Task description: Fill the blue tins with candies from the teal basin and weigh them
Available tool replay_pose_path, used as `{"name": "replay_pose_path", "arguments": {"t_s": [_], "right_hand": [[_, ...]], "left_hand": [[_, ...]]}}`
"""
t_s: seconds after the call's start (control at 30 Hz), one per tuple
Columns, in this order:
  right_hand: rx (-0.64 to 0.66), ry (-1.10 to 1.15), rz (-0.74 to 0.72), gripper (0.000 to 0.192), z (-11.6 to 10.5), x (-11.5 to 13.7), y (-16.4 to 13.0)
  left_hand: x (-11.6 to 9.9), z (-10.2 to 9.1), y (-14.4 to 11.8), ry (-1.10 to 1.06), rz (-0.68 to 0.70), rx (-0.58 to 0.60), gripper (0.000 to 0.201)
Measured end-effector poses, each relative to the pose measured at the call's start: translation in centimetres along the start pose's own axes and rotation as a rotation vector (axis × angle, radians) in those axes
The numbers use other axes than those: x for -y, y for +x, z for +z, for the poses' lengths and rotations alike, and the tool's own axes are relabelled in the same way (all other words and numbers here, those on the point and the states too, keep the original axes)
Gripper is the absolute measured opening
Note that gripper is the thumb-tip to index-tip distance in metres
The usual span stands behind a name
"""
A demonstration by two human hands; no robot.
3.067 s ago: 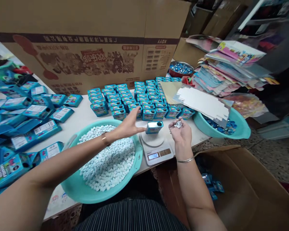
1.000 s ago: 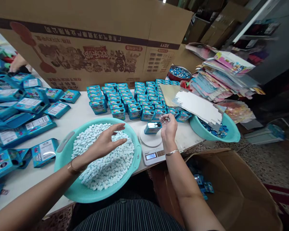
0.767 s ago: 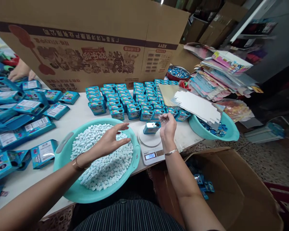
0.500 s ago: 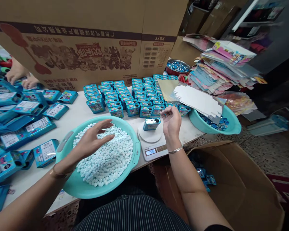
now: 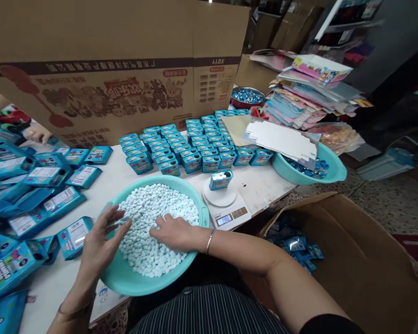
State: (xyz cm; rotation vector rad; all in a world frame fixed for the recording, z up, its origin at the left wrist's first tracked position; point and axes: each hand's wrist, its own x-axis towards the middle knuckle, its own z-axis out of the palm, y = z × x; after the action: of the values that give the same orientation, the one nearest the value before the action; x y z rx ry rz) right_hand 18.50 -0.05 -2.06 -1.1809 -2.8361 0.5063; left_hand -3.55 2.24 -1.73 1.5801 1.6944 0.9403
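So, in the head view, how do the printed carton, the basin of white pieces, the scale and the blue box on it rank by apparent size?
1. Printed carton
2. Basin
3. Scale
4. Blue box

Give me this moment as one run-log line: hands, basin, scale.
right hand: touching white pellets in basin | left hand: open, at basin's left side | scale: blue box on top, display lit
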Motion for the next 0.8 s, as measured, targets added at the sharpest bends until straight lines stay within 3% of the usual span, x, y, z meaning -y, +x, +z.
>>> {"name": "replay_pose_path", "arguments": {"t_s": [0.1, 0.17, 0.27, 0.33, 0.37, 0.43, 0.53, 0.67, 0.8], "right_hand": [[0.039, 0.130, 0.101, 0.023, -1.0, -0.5, 0.2], [-0.054, 0.421, 0.228, 0.017, -1.6, -0.9, 0.5], [-0.214, 1.238, 0.450, 0.011, -1.8, -1.3, 1.0], [-0.214, 1.832, 0.603, 0.016, -1.5, -1.4, 1.3], [-0.202, 2.072, 0.680, 0.019, -1.2, -1.4, 1.4], [-0.296, 2.401, 0.736, 0.019, -0.8, -1.5, 1.6], [-0.390, 2.613, 0.736, 0.014, -0.7, -1.2, 1.9], [-0.508, 2.650, 0.913, 0.006, -1.6, 0.4, 2.1], [-0.476, 2.697, 0.919, 0.005, -1.9, 1.4, 2.4]], "left_hand": [[0.5, 0.2, -0.3, -0.125, -0.015, -0.045, 0.077], [0.8, 0.4, -0.2, -0.199, -0.020, -0.081, 0.076], [1.2, 0.7, -0.1, -0.275, -0.022, -0.113, 0.074], [1.2, 0.8, -0.2, -0.303, -0.016, -0.118, 0.073], [1.2, 0.8, -0.2, -0.308, -0.012, -0.115, 0.072], [1.0, 0.9, -0.3, -0.304, 0.003, -0.105, 0.068], [0.5, 1.0, -0.4, -0.292, 0.024, -0.107, 0.060], [0.0, 0.9, -0.7, -0.293, 0.032, -0.124, 0.059], [-0.5, 0.4, -0.6, -0.303, 0.007, -0.101, 0.061]]}}
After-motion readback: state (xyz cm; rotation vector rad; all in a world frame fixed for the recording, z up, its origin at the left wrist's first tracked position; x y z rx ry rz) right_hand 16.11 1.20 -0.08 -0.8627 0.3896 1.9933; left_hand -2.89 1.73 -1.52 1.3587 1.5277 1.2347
